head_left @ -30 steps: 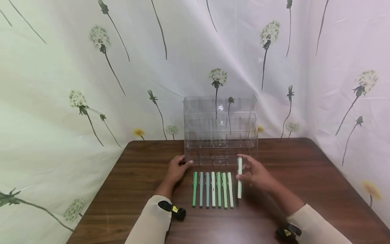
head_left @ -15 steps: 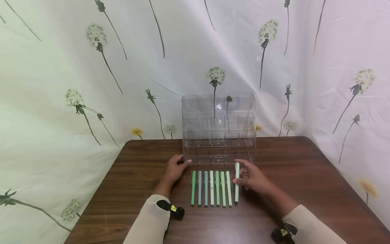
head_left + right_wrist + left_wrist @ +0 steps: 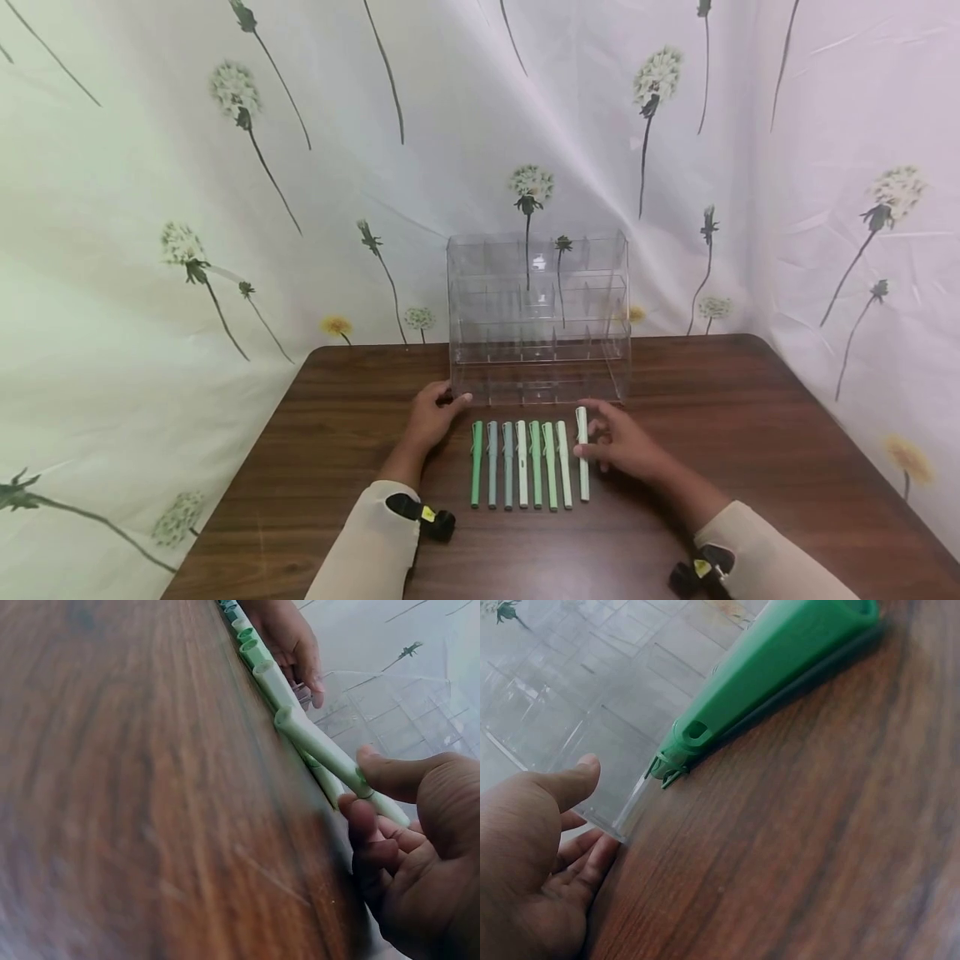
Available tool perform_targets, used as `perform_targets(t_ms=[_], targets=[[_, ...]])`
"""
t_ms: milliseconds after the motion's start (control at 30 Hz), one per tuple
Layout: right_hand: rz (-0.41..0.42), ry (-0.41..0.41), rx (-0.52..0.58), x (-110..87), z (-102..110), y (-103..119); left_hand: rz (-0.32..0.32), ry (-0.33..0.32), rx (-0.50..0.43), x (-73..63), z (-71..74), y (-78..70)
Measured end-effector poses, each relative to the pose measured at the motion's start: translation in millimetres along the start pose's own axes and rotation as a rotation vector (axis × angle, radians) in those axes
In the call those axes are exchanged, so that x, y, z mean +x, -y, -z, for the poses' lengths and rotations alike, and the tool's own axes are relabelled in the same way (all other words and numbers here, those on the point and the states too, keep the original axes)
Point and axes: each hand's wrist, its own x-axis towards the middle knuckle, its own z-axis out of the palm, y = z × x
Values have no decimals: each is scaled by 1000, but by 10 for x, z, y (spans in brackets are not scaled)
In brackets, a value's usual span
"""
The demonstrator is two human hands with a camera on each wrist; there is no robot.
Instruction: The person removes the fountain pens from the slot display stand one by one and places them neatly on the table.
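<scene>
My right hand (image 3: 626, 437) pinches a pale, whitish-green pen (image 3: 582, 471) between thumb and fingers, its clip end pointing away from me. In the right wrist view the same pen (image 3: 319, 742) slants beside the end of a row of pens. That row runs from a dark green pen (image 3: 476, 467) at left through two grey-blue pens to paler ones. My left hand (image 3: 435, 417) holds the front left corner of a clear tiered organizer (image 3: 538, 390). In the left wrist view the thumb lies over its front wall (image 3: 604, 784), the fingers outside it.
The brown wooden table (image 3: 360, 392) carries everything. Behind it hangs a white curtain (image 3: 375, 183) printed with dandelions. The organizer stands at the table's back, several dividers making its compartments. A black camera is strapped to each sleeve.
My right hand has brought the pale pen down and slightly left, toward the right end of the row. My left hand has stayed at the organizer's corner.
</scene>
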Motion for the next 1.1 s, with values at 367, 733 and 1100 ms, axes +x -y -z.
perform_targets(t_ms=[367,733,1100], targets=[[-22,10,25,19,-1,-81,19,-6,-5,0,-7,-25],[6,13,57,47,-15,-102,27,-5,-1,6,-11,-17],[-82,22,-13,73,-21,-79,19,6,-17,-20,9,-45]])
